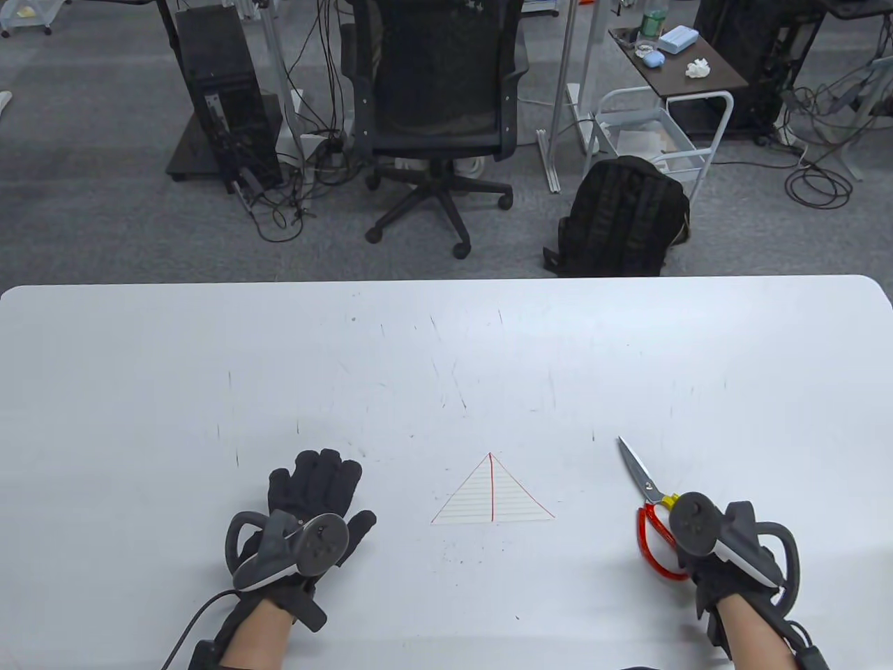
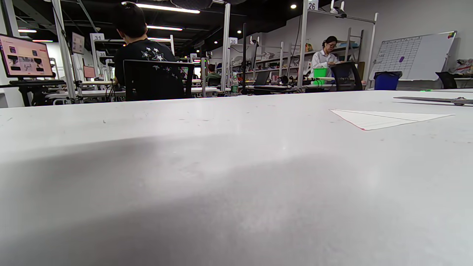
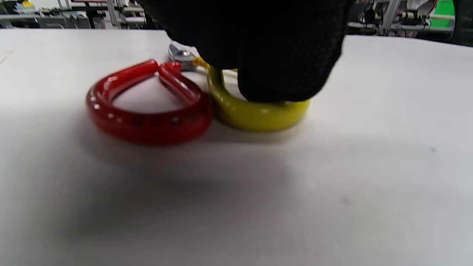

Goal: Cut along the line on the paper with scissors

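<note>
In the left wrist view, small white number placards on the metal rack posts can be read: "26" on the placard at the top centre-right of the frame, "31" on the placard at the upper left, and "30" on the placard near the upper middle. The writing on the gridded whiteboard at the upper right is too small to read.

A white bench is standing on grey carpet. Beyond it, a black office chair, a black backpack and a white wire cart are sitting.
</note>
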A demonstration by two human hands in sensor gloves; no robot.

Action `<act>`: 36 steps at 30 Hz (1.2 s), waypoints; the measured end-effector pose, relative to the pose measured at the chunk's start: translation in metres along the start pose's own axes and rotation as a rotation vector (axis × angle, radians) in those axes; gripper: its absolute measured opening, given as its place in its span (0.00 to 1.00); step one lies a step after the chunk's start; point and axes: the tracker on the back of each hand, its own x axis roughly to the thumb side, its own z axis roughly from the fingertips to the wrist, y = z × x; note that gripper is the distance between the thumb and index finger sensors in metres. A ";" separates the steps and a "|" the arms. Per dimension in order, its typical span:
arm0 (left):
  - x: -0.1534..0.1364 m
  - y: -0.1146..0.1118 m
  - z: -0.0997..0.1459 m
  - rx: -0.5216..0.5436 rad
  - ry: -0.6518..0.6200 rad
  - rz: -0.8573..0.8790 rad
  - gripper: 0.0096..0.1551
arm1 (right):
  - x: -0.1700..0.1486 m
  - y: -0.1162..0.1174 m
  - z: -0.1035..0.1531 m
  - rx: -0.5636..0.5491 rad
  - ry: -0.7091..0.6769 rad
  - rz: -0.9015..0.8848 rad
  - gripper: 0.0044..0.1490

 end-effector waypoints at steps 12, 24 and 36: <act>-0.001 -0.001 0.000 -0.014 0.001 0.008 0.46 | 0.006 0.009 -0.015 0.089 0.081 0.037 0.50; 0.001 -0.003 -0.001 -0.030 -0.001 0.004 0.44 | 0.003 0.012 -0.019 -0.025 0.045 0.075 0.41; 0.000 -0.005 -0.001 -0.036 0.006 -0.003 0.43 | -0.006 -0.002 -0.016 -0.168 0.101 0.035 0.37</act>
